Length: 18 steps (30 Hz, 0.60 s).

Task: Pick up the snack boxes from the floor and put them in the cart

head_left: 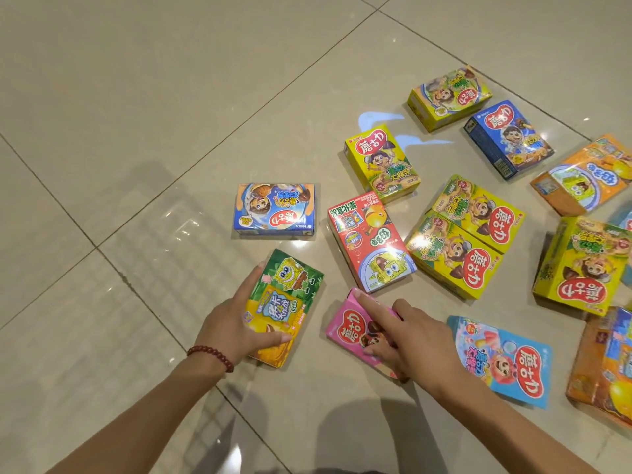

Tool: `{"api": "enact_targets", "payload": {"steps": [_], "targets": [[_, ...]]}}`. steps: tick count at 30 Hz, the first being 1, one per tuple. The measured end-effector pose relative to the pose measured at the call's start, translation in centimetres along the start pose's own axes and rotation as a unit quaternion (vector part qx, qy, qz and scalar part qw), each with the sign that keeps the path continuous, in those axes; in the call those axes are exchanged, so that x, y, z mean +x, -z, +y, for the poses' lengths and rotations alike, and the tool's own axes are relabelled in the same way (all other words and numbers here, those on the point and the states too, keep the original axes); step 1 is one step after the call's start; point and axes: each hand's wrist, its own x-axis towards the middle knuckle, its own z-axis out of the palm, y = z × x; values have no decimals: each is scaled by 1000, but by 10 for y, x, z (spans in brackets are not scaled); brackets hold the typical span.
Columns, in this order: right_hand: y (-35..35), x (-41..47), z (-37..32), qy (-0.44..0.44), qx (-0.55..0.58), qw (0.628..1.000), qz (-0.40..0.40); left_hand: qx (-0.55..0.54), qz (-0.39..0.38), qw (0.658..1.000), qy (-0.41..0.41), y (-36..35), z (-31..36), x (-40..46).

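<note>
Beige glossy floor tiles (171,114) carry a scatter of snack boxes, all lying flat. Landmark for this record: the red box (369,242), near the middle of the scatter. Nearer the viewer and to its left lies the green box (285,307); the left hand (236,323) grips it, fingers along its left edge, thumb curled over its near end. A dark red bead bracelet (210,355) sits on that wrist. Directly nearer the viewer from the red box lies the pink box (359,331); the right hand (403,331) is on it, index finger stretched straight along its top to the far corner, thumb against the front face, remaining fingers bent. Whether those fingers have closed round the pink box cannot be told. Left of the red box, apart from it, lies a blue box (275,210). Beyond it, just beside its far corner, lies a yellow box (383,164). To its right, two yellow boxes lie side by side, touching each other. Farther right and beyond, more yellow, blue and orange boxes lie near the frame edge. A light blue box (502,359) lies right of the pink box.
</note>
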Motion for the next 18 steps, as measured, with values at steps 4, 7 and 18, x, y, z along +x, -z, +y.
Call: {"api": "enact_targets", "payload": {"steps": [4, 7, 18], "targets": [[23, -24, -14, -47, 108, 992, 52, -48, 3, 999, -2, 8, 22, -31], [67, -52, -34, -88, 187, 975, 85, -110, 37, 993, 9, 32, 54, -68], [318, -199, -140, -100, 261, 932, 229, -292, 136, 947, -10, 200, 225, -246]]}}
